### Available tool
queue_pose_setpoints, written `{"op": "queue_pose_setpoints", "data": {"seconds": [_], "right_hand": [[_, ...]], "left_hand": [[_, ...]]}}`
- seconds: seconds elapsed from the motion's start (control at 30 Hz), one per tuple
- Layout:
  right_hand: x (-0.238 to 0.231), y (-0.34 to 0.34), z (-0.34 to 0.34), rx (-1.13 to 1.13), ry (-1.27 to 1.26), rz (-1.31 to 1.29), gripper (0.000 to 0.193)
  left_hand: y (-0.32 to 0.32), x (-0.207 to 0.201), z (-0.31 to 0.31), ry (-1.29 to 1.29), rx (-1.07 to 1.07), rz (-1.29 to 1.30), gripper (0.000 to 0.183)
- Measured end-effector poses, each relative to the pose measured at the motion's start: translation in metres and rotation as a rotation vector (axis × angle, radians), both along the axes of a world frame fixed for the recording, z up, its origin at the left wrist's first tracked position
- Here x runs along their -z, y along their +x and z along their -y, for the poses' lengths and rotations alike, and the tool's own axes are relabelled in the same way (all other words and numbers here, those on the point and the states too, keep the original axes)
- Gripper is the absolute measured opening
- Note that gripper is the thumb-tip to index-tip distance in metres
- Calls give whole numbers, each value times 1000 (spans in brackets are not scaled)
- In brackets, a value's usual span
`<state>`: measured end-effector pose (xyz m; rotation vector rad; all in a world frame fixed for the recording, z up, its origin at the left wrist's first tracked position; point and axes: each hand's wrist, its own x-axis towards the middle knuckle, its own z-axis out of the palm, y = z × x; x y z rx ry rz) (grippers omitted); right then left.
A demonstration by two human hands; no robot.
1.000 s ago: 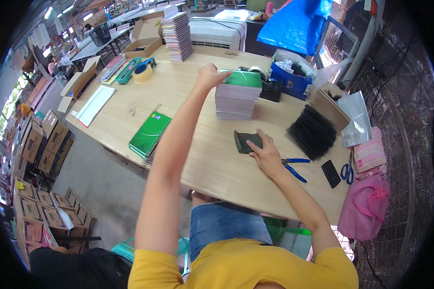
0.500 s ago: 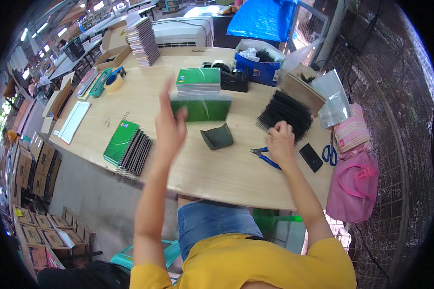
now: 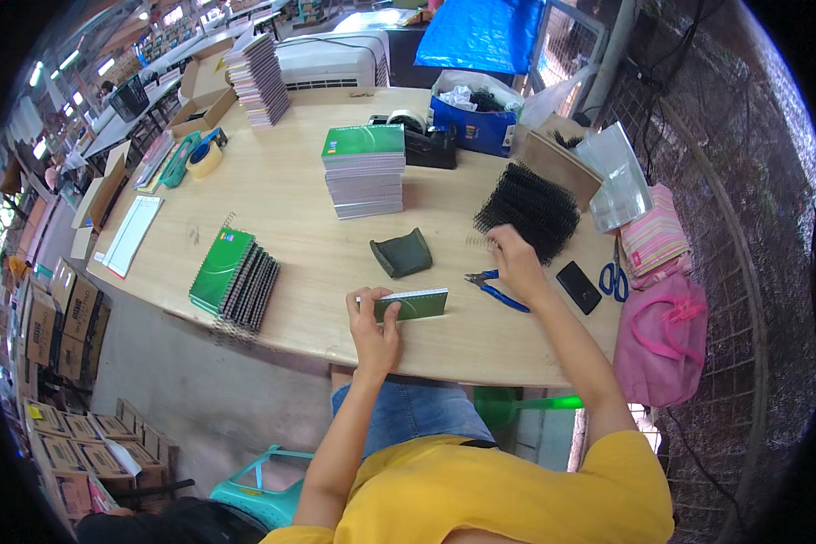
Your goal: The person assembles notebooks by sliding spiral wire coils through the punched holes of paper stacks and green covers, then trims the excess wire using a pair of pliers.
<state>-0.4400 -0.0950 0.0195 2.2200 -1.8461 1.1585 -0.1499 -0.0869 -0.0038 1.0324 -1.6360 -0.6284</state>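
Near the table's front edge, my left hand (image 3: 374, 337) is closed on a green-covered notebook (image 3: 419, 306), held on its long edge. My right hand (image 3: 519, 266) pinches a black spiral binding coil (image 3: 478, 242) whose end sticks out left of the fingers. Right behind that hand lies a pile of black coils (image 3: 528, 207). Blue-handled pliers (image 3: 501, 293) rest between the two hands. A dark green curved block (image 3: 403, 255) sits beyond the notebook. Farther back stands a stack of green-topped notebooks (image 3: 364, 186). Coil-bound green notebooks (image 3: 228, 272) are piled at the left.
A phone (image 3: 578, 287), blue-handled scissors (image 3: 614, 282) and a pink bag (image 3: 666, 344) line the right side. At the back are a tape dispenser (image 3: 431, 145), a blue box (image 3: 474, 127) and a tall notebook stack (image 3: 257, 82). Tape rolls (image 3: 205, 161) lie back left.
My left hand has brought the green notebook from beside the stack toward me, to the front edge. My right hand has drawn slightly left from the coil pile, a coil now showing in its fingers.
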Motion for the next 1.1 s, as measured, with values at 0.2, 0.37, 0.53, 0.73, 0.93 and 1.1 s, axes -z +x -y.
{"op": "queue_pose_setpoints", "data": {"seconds": [0.2,0.37,0.53,0.73,0.93,1.1], "right_hand": [[-33,33,-32,-252,223,213,15],[-31,43,-27,-255,278,387,15],[-30,45,-27,-318,241,367,13],[-23,46,-21,-424,173,374,12],[-28,46,-23,-451,489,440,15],[-39,57,-28,-411,375,257,17]], "left_hand": [[-2,5,4,-14,-6,-26,15],[0,4,5,-20,1,-21,15],[2,3,5,-28,-17,-38,16],[4,4,6,-19,-4,-37,16],[5,5,5,-14,-30,-11,16],[6,8,3,-26,-37,-18,16]]}}
